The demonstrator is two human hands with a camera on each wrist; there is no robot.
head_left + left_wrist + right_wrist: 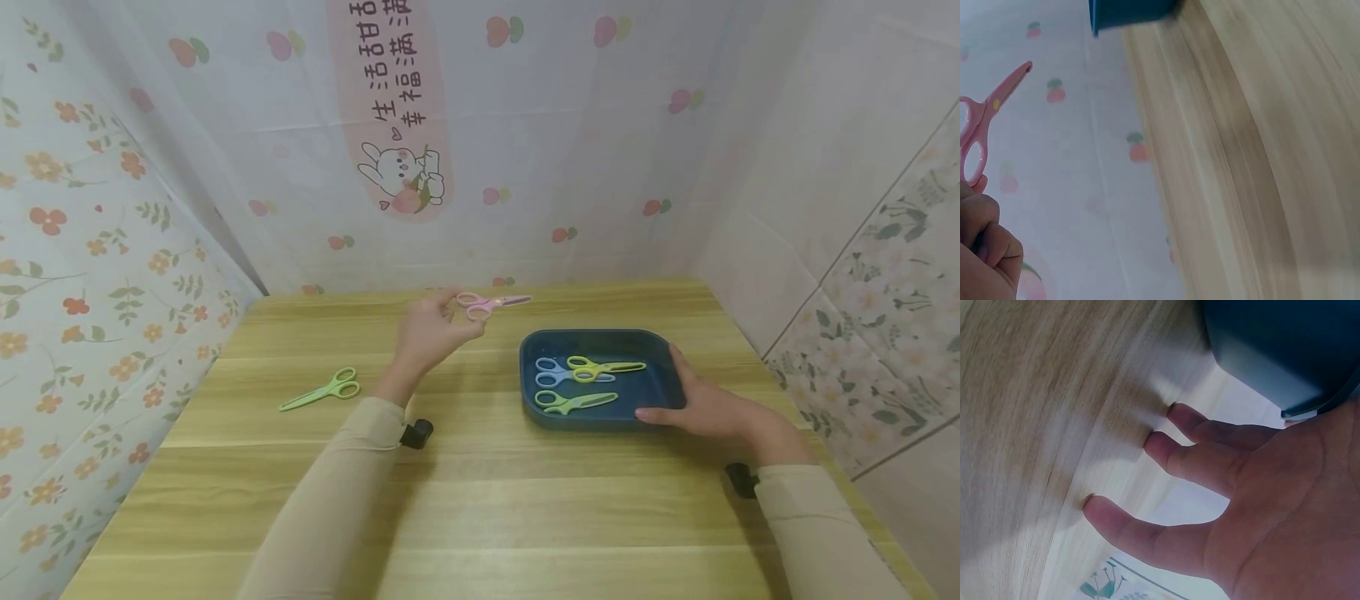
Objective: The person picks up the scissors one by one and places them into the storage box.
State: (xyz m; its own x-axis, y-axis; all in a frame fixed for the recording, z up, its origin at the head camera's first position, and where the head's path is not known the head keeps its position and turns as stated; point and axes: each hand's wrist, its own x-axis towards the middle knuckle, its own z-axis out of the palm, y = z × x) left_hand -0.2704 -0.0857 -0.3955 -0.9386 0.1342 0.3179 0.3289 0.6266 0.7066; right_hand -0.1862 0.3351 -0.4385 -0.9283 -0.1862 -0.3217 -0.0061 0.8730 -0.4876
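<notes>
I have the left hand (pixel 432 335) pinching a pair of pink plastic-handled scissors (pixel 492 303) by one handle loop; the grip is narrow, and the scissors hang above the far edge of the wood-grain table surface (pixel 525 508), just off the far left corner of a dark blue, round-cornered rectangular tray (pixel 592 423), blades pointing toward it. The right hand (pixel 712 408) is at the tray's right end, thumb across the near right corner, remaining fingers spread; I cannot tell whether it clamps the rim or merely steadies it. In the tray, yellow scissors (pixel 597 367) overlap pale blue scissors (pixel 564 377), and light green scissors (pixel 570 405) lie along the near edge. A second green pair, long-bladed scissors (pixel 322 392), rests toward the surface's left edge. Caution: because the pinch takes only one loop, the pink pair may swivel or slip; if carried too low, its tip may catch the tray's left rim. Release over the overlapping pairs may leave it propped on them. Uneven pressure from the right hand may slide the tray. Limits of view: the left wrist view crops the pink handles and most of the tray; the right wrist view shows neither thumb nor tray interior; the yellow pair covers part of the blue.
</notes>
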